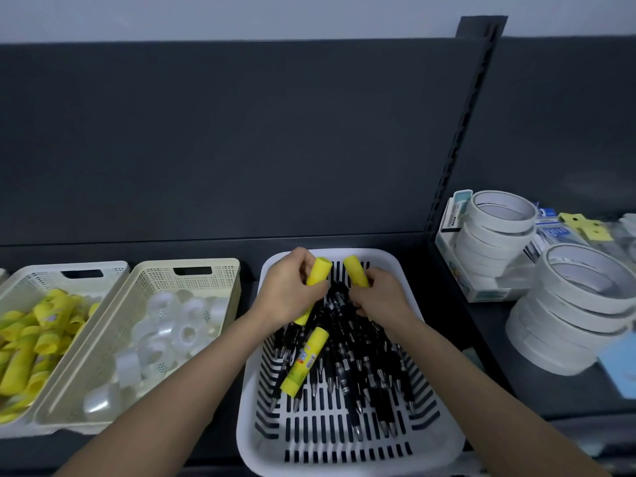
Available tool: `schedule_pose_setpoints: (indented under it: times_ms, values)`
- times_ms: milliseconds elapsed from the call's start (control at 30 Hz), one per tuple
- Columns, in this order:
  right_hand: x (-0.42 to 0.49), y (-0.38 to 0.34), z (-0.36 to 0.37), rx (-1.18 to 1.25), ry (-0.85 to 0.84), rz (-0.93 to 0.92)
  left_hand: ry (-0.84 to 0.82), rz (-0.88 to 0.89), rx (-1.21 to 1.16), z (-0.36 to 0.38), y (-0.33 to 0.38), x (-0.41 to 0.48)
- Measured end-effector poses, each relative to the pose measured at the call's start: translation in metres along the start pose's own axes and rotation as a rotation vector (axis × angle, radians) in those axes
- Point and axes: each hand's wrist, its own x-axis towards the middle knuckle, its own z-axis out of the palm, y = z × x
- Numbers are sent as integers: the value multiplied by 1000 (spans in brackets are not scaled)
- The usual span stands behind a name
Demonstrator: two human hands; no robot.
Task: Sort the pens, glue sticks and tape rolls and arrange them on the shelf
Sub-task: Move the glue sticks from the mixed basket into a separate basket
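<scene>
Glue sticks fill both my grips, left hand (287, 287) and right hand (380, 296) each closed on one at twelve o'clock in the white basket (344, 452), I judge to leave only pens (358, 359) there; another stick (304, 361) lies at centre, its tray (20, 280) at nine o'clock.

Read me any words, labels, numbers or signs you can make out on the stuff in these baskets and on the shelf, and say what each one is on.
No text here is legible.
Loose glue stick in the white basket: printed label with a code square, too blurred to read.
Blue and white packets behind the tape stacks: lettering, too blurred.
Yellow hang tags: no print visible.
Box by the tape rings: print too small.
</scene>
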Motion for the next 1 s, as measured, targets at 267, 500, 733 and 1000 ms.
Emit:
schedule_pose_setpoints:
  times_ms: [267,500,733,1000]
  values:
    - [-11,-2,-1,-4,-19,20,-282,-117,182,5,-12,-5]
    - [-19,-5,-2,-9,-43,8,-530,-148,542,24,-31,-28]
    - [-24,-6,-1,44,-65,31,-351,-328,282,19,-26,-28]
    - [-31,-22,19,61,-99,-5,-194,-364,-229,-14,-21,-24]
